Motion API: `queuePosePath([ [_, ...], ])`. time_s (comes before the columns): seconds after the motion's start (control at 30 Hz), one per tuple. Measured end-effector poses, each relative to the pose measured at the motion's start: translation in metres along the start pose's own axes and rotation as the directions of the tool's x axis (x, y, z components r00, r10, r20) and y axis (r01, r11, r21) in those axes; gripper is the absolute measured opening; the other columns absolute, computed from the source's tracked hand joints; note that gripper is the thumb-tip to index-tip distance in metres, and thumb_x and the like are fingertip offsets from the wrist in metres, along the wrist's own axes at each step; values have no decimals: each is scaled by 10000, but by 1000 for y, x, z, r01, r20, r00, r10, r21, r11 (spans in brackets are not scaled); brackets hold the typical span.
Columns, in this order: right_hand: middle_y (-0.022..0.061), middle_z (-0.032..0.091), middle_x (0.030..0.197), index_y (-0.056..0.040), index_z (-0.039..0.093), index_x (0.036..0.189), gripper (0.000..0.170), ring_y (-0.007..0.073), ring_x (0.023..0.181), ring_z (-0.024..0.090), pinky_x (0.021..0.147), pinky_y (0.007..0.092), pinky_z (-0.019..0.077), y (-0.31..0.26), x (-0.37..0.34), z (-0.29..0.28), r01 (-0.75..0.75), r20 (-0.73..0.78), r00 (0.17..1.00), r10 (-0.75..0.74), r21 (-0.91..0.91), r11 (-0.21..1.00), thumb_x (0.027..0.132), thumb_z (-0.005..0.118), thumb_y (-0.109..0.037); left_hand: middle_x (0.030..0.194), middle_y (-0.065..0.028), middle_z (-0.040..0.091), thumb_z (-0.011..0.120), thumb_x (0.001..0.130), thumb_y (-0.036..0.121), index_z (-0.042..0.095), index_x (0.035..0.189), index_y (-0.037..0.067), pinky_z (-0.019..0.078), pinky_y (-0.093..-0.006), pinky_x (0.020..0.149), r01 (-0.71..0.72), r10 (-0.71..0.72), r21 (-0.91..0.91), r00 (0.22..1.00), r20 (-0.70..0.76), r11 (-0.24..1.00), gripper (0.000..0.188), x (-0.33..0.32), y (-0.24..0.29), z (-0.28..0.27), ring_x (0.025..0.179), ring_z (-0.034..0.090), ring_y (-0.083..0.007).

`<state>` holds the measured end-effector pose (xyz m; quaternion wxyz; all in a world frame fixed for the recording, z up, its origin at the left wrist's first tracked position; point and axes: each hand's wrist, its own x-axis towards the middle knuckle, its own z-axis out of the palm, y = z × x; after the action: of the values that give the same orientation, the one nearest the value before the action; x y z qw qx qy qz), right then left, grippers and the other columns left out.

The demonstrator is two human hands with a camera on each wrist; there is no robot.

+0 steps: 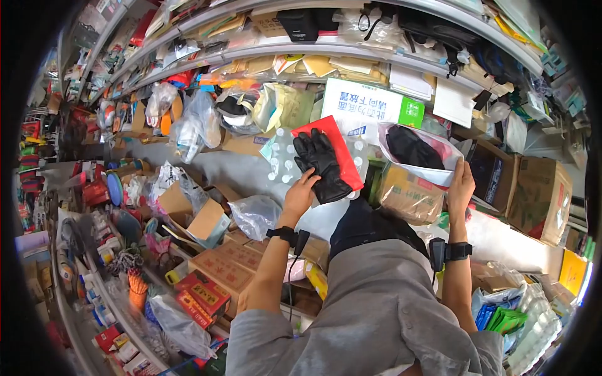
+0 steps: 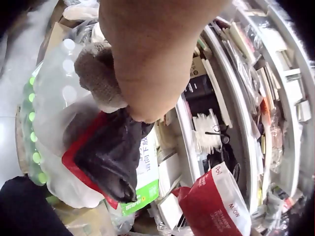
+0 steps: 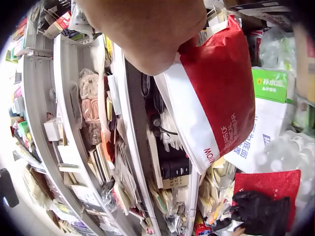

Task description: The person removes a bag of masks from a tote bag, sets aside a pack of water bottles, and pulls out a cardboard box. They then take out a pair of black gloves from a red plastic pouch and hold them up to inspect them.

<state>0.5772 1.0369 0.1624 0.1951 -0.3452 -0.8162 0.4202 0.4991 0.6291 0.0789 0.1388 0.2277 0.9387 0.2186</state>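
Note:
A black glove (image 1: 321, 164) lies across a flat red packet (image 1: 343, 150), above a wrapped pack of clear bottles (image 1: 282, 156). My left hand (image 1: 300, 197) grips the glove's side, with fingertips over its edge; the thumb is hidden. In the left wrist view the hand (image 2: 152, 64) covers part of the dark glove (image 2: 110, 152). My right hand (image 1: 461, 188) pinches the rim of a red and white bag (image 1: 417, 170), whose mouth gapes around something black (image 1: 414, 147). The right wrist view shows the bag's printed red side (image 3: 224, 88) below the hand (image 3: 147, 34).
Behind the bottles stands a white and green carton (image 1: 360, 103). A plastic-wrapped box (image 1: 411, 194) sits under the bag, with cardboard boxes (image 1: 539, 197) at the right. Crowded shelves (image 1: 251, 53) run along the back, and red boxes (image 1: 202, 299) stand at the lower left.

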Motion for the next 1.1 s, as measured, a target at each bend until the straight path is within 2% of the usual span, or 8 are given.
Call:
queuePosePath([
  [0.1, 193, 520, 686, 33, 574, 916, 378, 175, 608, 440, 579, 339, 417, -2, -1, 5, 20, -15, 1000, -20, 21, 1000, 1016, 450, -310, 1320, -82, 523, 572, 760, 2, 564, 1175, 146, 495, -446, 839, -31, -16, -188, 969, -246, 982, 440, 4, -10, -4, 1006, 589, -369],
  [0.23, 149, 548, 692, 33, 583, 930, 383, 149, 635, 447, 594, 323, 420, -2, 1, 8, -11, 39, 999, 10, 31, 999, 1017, 450, -316, 1193, -218, 544, 651, 846, 174, 524, 1189, 26, 444, -426, 919, 347, -437, -269, 770, -466, 898, 395, 14, -55, -9, 1064, 533, -414],
  [0.37, 71, 521, 692, 32, 581, 924, 383, 106, 679, 423, 616, 284, 408, -7, -2, 17, -27, 80, 997, 10, 217, 976, 1020, 451, -316, 1237, -270, 516, 684, 831, 291, 481, 1242, -36, 426, -444, 953, 389, -457, -240, 779, -430, 889, 563, 32, -91, 9, 1154, 501, -405],
  [0.57, 80, 439, 658, 31, 566, 924, 343, 95, 657, 372, 572, 274, 380, -56, -16, 13, 37, 82, 995, -53, 181, 983, 1020, 456, -279, 962, -114, 664, 609, 867, 59, 623, 897, 19, 491, -383, 806, -155, -108, -383, 804, -584, 911, 52, 64, 86, -72, 925, 626, -306],
  [0.7, 57, 456, 725, 30, 569, 977, 301, 88, 719, 389, 644, 239, 390, -69, -21, 7, 95, 156, 982, -110, 98, 991, 1018, 461, -248, 1111, -97, 623, 626, 758, -1, 629, 1061, 64, 495, -400, 859, -506, 427, -124, 816, -389, 854, 310, 75, 156, -78, 1004, 598, -308],
  [0.9, 88, 437, 697, 35, 549, 957, 256, 100, 692, 385, 620, 261, 390, -82, -28, -2, 233, 96, 965, -244, 115, 966, 1009, 478, -206, 1074, -103, 608, 618, 721, 0, 598, 1024, 73, 481, -406, 844, -502, 498, -19, 862, -100, 865, 312, 93, 186, -80, 1021, 580, -308],
  [0.93, 186, 508, 704, 19, 582, 896, 216, 310, 610, 503, 583, 373, 418, -81, -27, -5, 268, 93, 957, -274, 70, 961, 975, 524, -173, 1037, -106, 605, 627, 717, 13, 591, 975, 70, 472, -413, 835, -425, 429, -71, 902, 54, 903, 267, 94, 189, -81, 1009, 575, -312],
  [1.1, 189, 509, 707, 12, 573, 855, 183, 346, 635, 506, 585, 393, 412, -78, -30, -10, 323, 71, 944, -323, 16, 946, 955, 533, -136, 1061, -134, 593, 637, 711, 16, 522, 1129, 43, 448, -429, 861, -484, 463, -129, 872, -160, 866, 435, 91, 191, -73, 1016, 564, -334],
])
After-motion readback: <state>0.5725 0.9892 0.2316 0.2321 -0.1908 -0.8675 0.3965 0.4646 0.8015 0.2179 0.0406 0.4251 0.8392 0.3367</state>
